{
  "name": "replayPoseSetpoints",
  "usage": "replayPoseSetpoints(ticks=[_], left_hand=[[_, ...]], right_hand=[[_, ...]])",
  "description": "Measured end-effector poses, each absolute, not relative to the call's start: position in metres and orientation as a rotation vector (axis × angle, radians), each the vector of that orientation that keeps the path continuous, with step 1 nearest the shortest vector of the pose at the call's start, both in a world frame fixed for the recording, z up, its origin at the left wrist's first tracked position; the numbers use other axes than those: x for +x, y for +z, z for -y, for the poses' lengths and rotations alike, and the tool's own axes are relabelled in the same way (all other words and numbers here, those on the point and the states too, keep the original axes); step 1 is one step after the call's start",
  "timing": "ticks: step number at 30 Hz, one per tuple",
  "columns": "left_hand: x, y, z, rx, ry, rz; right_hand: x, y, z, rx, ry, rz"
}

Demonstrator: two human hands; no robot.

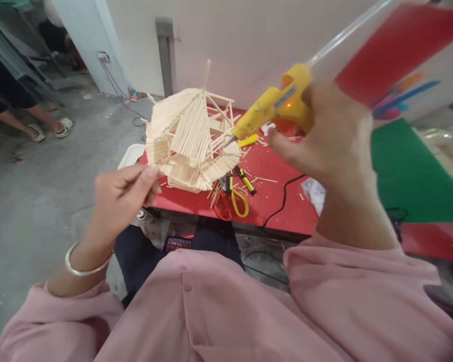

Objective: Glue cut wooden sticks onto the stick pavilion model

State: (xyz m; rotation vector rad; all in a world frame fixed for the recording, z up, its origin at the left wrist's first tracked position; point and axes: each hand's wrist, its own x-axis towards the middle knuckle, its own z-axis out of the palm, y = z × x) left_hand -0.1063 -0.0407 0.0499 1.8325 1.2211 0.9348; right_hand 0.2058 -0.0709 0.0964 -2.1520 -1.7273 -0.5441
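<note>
A small house model built of thin wooden sticks (191, 138) stands tilted on the red table (279, 201). My left hand (123, 193) is closed in a pinch on the model's lower left edge. My right hand (332, 136) grips a yellow hot glue gun (275, 103). Its nozzle points left and touches the model's right side. A clear glue stick pokes out of the gun's back toward the upper right.
Yellow-handled scissors (236, 198), pliers (245, 180) and loose stick pieces lie on the red table by the model. A black cord (283, 201) crosses the table. A green sheet (407, 171) lies at right. Another person's sandalled feet (49, 128) rest on the concrete floor, far left.
</note>
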Motion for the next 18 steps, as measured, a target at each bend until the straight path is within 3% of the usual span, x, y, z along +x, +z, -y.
replayPoseSetpoints(ticks=[5,12,15,18], left_hand=[[-0.072,0.001,0.063,2.060,0.327,-0.989],[0.001,-0.085,0.060,2.288,0.098,-1.240],[0.013,-0.103,0.060,2.274,0.108,-1.366],[0.017,-0.113,0.062,2.265,0.194,-1.426]], right_hand=[[0.276,0.051,0.105,-2.207,-0.422,1.827],[0.355,-0.052,0.099,-2.278,0.229,2.091],[0.367,-0.077,0.095,-2.313,0.201,2.112],[0.357,-0.080,0.102,-2.378,-0.034,1.999]])
